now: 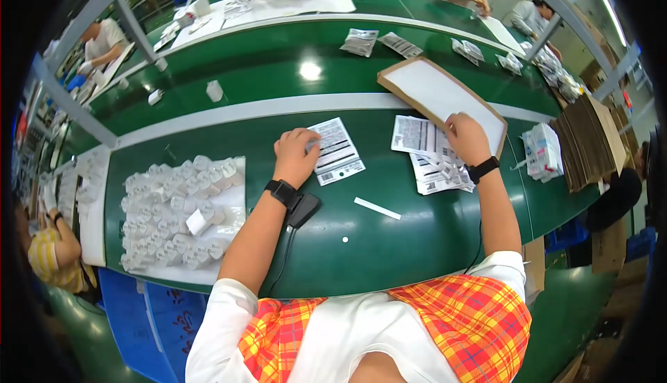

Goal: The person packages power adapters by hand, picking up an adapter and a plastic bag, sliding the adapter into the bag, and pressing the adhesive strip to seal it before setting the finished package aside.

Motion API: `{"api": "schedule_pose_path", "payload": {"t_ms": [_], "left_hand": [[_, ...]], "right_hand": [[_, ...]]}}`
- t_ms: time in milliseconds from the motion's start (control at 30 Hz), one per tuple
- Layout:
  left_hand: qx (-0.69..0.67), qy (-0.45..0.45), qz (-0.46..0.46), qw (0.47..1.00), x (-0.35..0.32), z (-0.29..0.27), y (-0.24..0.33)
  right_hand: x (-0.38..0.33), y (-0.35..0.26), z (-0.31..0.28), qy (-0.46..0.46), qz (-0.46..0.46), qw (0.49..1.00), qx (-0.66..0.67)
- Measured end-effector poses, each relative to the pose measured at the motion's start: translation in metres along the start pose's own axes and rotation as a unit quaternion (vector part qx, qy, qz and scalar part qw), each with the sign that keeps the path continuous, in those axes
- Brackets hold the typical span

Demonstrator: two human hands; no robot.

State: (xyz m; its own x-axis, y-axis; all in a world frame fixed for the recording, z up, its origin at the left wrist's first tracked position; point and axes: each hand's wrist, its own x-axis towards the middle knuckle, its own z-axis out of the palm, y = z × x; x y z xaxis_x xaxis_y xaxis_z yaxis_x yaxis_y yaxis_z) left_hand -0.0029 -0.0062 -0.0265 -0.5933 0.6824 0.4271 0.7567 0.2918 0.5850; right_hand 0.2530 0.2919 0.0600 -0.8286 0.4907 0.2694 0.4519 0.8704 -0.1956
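Observation:
My left hand (295,153) rests with curled fingers on the left edge of a flat white printed packet (337,151) lying on the green table (389,237). My right hand (467,137) presses down on a loose stack of similar printed packets (427,153), at the near edge of a shallow cardboard tray with a white inside (434,91). Both wrists wear black bands. A thin white strip (377,208) lies on the table between my arms.
A white sheet at the left holds several small white plastic parts (180,209). A small black device with a cable (303,209) sits by my left wrist. Stacked white packs (543,150) and cardboard sheets (587,140) stand at the right. Other people work across the table and at the left.

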Motion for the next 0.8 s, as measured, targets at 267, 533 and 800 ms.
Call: {"api": "schedule_pose_path", "payload": {"t_ms": [267, 533, 800], "left_hand": [[-0.005, 0.004, 0.037, 0.999, -0.003, -0.008, -0.005], [0.016, -0.003, 0.042, 0.999, 0.003, -0.005, -0.002], [-0.020, -0.019, 0.024, 0.999, 0.003, -0.001, -0.006]], "right_hand": [[-0.116, -0.014, -0.116, 0.238, 0.082, 0.968, 0.018], [-0.152, 0.046, -0.048, 0.202, 0.156, 0.967, 0.001], [-0.112, 0.086, -0.016, 0.081, 0.303, 0.949, -0.046]]}}
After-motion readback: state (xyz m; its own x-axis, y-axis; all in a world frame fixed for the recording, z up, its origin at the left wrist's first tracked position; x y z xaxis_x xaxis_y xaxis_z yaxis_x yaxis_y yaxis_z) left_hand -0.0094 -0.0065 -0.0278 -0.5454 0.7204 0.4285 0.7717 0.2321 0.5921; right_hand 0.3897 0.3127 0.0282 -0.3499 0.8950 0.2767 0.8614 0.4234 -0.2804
